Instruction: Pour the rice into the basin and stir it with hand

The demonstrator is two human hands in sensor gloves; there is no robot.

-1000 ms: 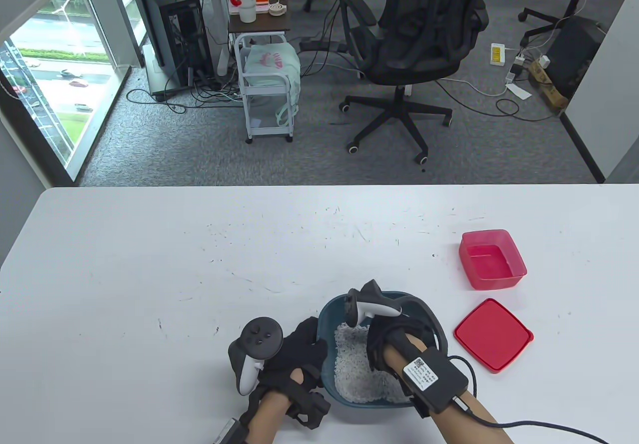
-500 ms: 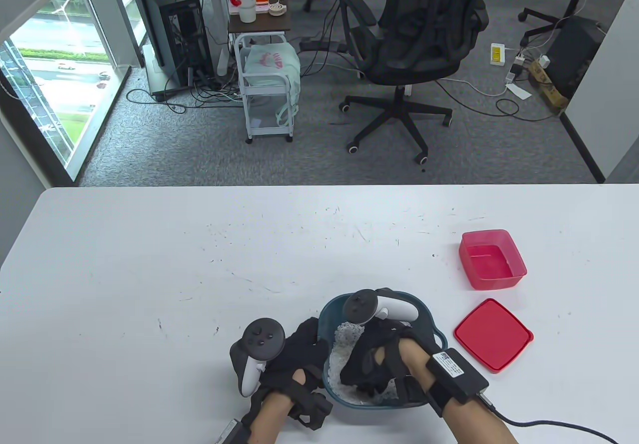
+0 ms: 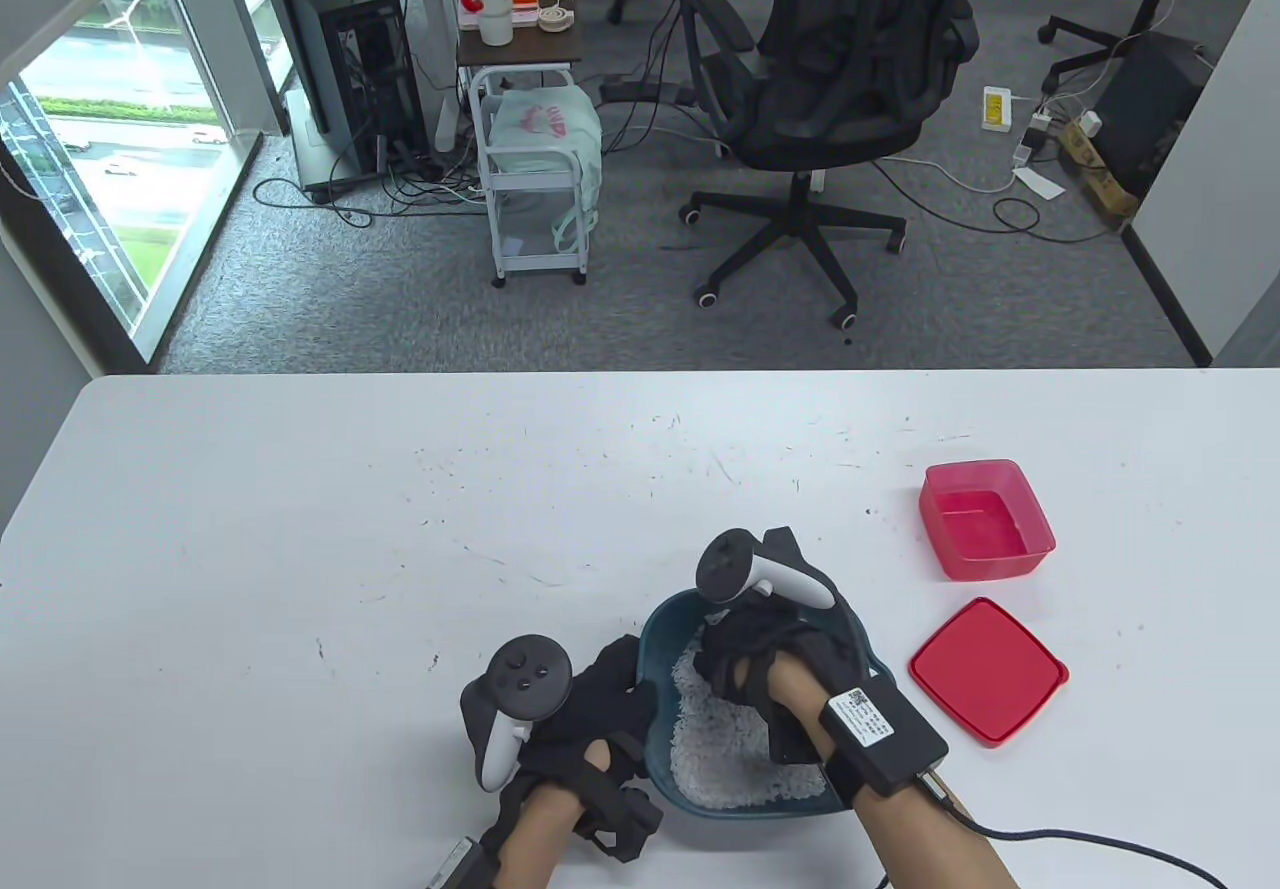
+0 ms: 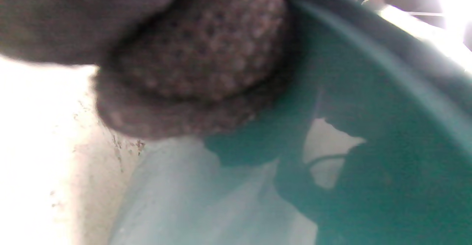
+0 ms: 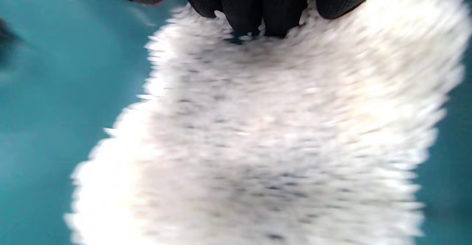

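Observation:
A teal basin (image 3: 652, 744) stands near the table's front edge with white rice (image 3: 725, 764) in it. My right hand (image 3: 735, 664) reaches into the far part of the basin, its wrist above the right rim. In the right wrist view its black fingertips (image 5: 258, 9) hang together and dip into the blurred rice (image 5: 276, 145), with teal basin wall (image 5: 55, 90) beside. My left hand (image 3: 610, 694) grips the basin's left rim. In the left wrist view a gloved finger (image 4: 191, 60) lies against the teal basin wall (image 4: 387, 127).
An empty red container (image 3: 985, 519) sits to the right, with its red lid (image 3: 988, 671) lying flat closer to me, just right of the basin. White table (image 3: 300, 529) stretches to the left and beyond the basin.
My right hand swept through the rice, from the basin's far right to its near side, then back to the far side. The near rice shows again. The left hand stayed on the rim.

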